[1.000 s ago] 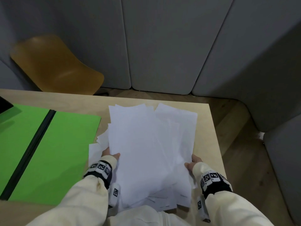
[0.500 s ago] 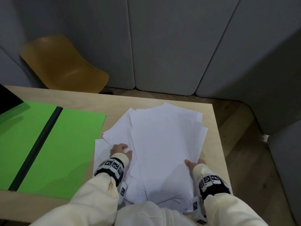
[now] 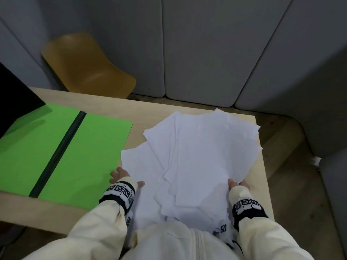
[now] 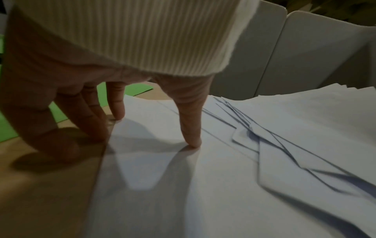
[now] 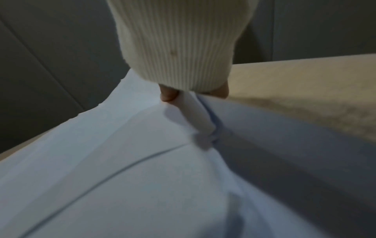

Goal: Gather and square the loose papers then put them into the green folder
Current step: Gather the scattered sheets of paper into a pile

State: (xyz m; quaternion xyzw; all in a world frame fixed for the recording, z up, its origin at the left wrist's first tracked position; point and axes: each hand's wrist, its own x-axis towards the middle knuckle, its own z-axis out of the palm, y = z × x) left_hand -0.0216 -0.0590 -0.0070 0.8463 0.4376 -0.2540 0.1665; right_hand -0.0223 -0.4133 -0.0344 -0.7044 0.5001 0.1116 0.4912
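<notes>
Fig. | your left hand (image 3: 120,174), fingers spread, now at splayed white paper sheets (image 3: 202,156) beside open green folder (image 3: 62,151) | right hand (image 3: 237,184) grip pinches sheets | still unsquared.

white papers (image 3: 202,156), green folder (image 3: 90,152), mustard chair (image 3: 88,66), seemingly black-and-white wristbands (image 3: 120,190)

Head view: dim, even room light; wide-angle bowing of the wall panels (image 3: 197,49) at the edges; chair (image 3: 88,66) softly blurred. Left wrist view: dark, fingers (image 4: 189,128) cast long shadows toward the near side across the papers (image 4: 223,177). Right wrist view: heavy motion blur, grainy, papers shaded blue-grey on the right.
</notes>
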